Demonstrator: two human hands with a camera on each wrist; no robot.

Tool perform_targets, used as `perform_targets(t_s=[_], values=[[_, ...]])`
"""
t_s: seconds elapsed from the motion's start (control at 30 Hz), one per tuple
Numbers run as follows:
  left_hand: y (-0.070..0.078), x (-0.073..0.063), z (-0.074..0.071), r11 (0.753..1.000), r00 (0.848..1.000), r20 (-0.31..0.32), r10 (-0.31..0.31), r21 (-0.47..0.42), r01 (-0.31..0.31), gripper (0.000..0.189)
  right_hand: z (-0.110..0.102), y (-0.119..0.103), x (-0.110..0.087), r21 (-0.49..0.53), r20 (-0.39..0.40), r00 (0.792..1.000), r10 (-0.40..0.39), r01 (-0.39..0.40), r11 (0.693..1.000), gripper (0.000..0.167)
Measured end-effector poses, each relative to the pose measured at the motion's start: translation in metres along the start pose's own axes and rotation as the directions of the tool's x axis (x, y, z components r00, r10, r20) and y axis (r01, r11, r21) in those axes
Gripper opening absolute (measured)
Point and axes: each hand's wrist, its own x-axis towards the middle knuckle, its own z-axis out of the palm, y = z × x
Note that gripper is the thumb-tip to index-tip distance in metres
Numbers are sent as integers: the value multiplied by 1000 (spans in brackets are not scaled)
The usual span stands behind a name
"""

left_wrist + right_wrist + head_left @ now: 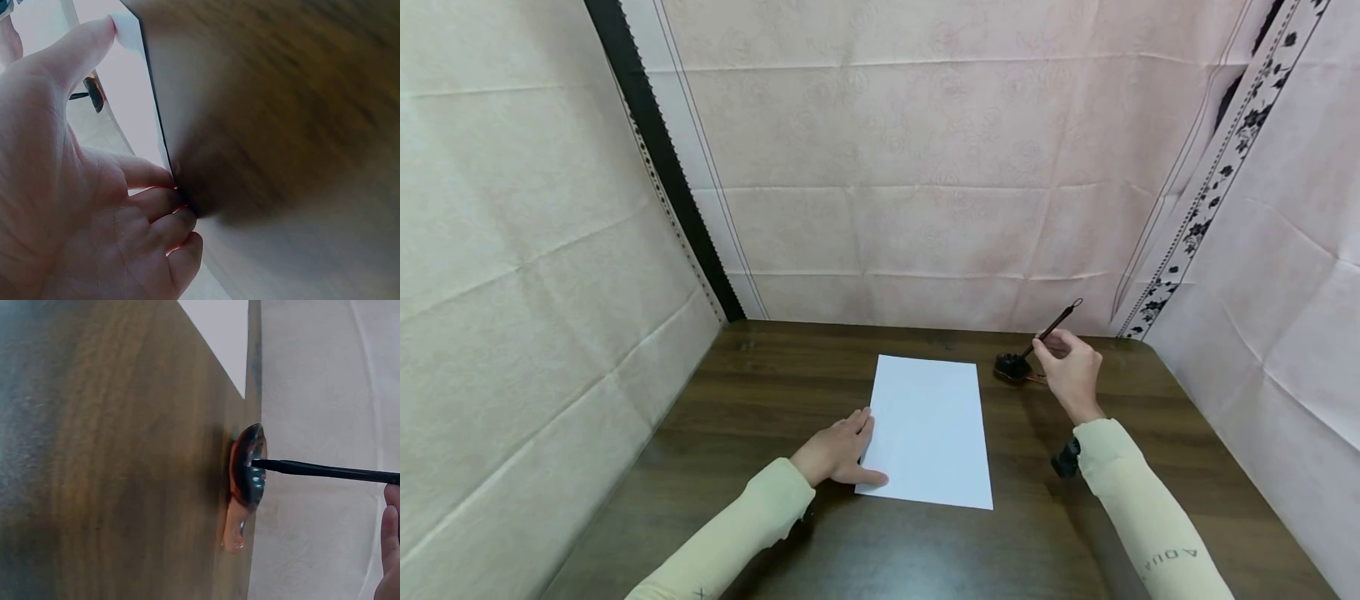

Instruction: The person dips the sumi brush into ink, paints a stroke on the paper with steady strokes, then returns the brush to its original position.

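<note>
Two jobs — your left hand (838,452) lies spread on the paper (934,433), your right hand (1072,373) pinches the brush (1059,320): roll its tip lightly in the dark dish (242,472).

Passable over bare tabletop (767,387) left of the white sheet (931,433), beyond the left hand (841,454), and between sheet and right sleeve (1138,504). Blocked along the sheet's near left edge by that hand, and at right by dark dish (1011,368), slanting brush (1060,318) and right hand (1072,373). Walled by pale cloth (887,225) behind and at both sides.
</note>
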Motion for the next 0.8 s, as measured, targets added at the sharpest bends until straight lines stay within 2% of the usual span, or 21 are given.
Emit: perform_targets(t_s=[0.3,0.53,0.8], values=[[1,0,-1,1000,1000,7,-8,-2,8,111,2,2,-3,-47,21,1000,-4,5,999,13],[-1,0,-1,1000,1000,7,-6,-3,6,112,2,-1,3,-15,4,999,-47,48,999,12],[1,0,-1,1000,1000,5,-12,1,12,111,1,3,-2,-40,29,999,-25,26,999,10]])
